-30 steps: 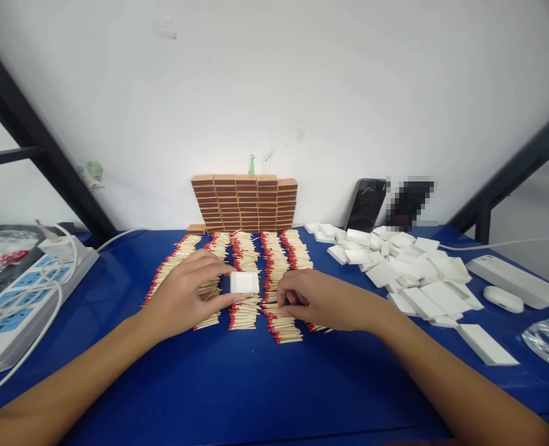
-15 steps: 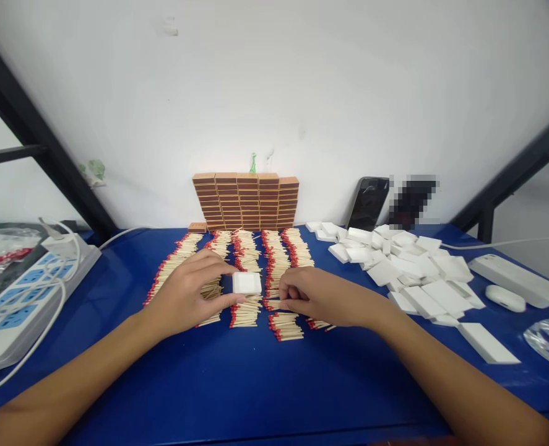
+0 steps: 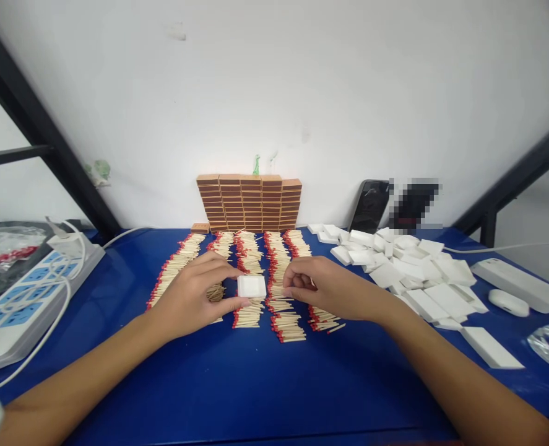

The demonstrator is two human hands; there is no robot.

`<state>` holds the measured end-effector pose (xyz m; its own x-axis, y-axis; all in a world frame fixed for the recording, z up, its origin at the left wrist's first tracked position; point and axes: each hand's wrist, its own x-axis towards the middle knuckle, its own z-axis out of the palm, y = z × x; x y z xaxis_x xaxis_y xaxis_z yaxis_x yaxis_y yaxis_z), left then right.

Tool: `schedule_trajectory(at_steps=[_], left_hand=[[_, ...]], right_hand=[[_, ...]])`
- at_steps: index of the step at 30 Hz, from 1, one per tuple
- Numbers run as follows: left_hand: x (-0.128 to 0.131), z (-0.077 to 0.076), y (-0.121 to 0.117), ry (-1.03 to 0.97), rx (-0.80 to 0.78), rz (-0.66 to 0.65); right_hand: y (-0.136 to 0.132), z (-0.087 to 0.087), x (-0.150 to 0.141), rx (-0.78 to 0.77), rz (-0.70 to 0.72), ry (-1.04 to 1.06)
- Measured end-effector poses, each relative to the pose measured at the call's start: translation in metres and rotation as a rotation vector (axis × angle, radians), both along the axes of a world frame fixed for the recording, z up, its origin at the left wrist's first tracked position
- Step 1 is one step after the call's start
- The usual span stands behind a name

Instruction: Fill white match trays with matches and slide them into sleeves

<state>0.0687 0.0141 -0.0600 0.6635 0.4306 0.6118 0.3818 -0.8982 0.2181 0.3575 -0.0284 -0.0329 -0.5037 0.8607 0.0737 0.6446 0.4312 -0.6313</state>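
Note:
A small white matchbox tray (image 3: 251, 286) is pinched between the thumb and fingers of my left hand (image 3: 197, 290), above the middle row of matches (image 3: 246, 317). Thumb and forefinger of my right hand (image 3: 323, 286) close on the plain ends of matches in the neighbouring row (image 3: 278, 272); how many is hidden. Below that hand lies a separate bunch of matches (image 3: 289, 327). More red-headed matches (image 3: 174, 266) run in rows to the left, partly covered by my left hand.
Brown matchboxes (image 3: 250, 201) stand stacked against the wall. White trays (image 3: 423, 266) are heaped at right, near a black phone (image 3: 369, 204), a white earbud case (image 3: 509, 302) and a white power bank (image 3: 520, 285). A power strip (image 3: 33, 297) with cables lies left on the blue table (image 3: 255, 390).
My right hand has shifted slightly away from me along its row of matches, uncovering more of the matches at lower right. My left hand still holds the tray. The view has shifted slightly.

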Motion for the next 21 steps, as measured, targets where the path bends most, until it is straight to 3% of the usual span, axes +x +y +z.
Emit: schedule_trajectory(at_steps=[6,14,21], left_hand=[[0.004,-0.001,-0.005,-0.055,0.022,-0.005],[0.008,-0.002,-0.01,-0.082,0.078,-0.033],[0.007,0.0,-0.011,-0.079,0.108,-0.042]], right_hand=[[-0.008,0.0,-0.016,0.015,-0.022,0.162],[-0.014,-0.01,-0.033,0.16,-0.047,0.107],[-0.014,-0.006,-0.03,0.172,-0.022,0.075]])
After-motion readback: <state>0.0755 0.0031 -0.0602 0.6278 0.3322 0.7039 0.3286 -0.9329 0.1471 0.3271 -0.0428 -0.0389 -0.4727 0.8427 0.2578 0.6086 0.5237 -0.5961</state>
